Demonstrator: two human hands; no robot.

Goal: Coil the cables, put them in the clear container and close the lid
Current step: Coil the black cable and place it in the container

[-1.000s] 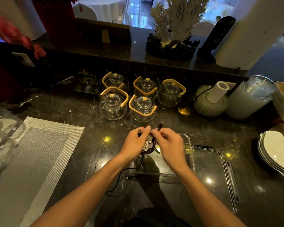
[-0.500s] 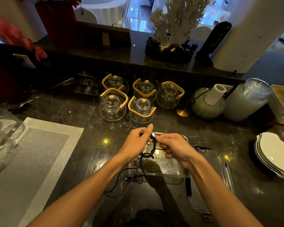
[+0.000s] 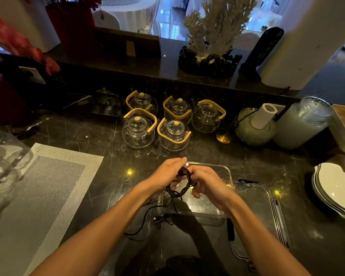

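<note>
In the head view, both hands meet over the near-left part of a clear container that stands open on a dark marble worktop. The left hand is closed around a bundle of thin black cable, its fingers wrapped over the upper loops, while the right hand is also closed on the same bundle from the other side, pinching the loops between thumb and curled fingers. Several loops hang down between the two hands into the container's mouth. The loose rest of the cable trails from the bundle down over the container's near-left corner and lies in slack curves on the worktop, just beside the left forearm; a small plug end lies there near the container's front wall. The lid lies flat on the worktop just to the right of the container, touching or nearly touching its side, with a black latch along its near-left edge. Behind the hands stand five glass teapots with wooden handles, well apart from the container. A grey woven placemat lies to the left, and a stack of white plates sits at the right edge.
</note>
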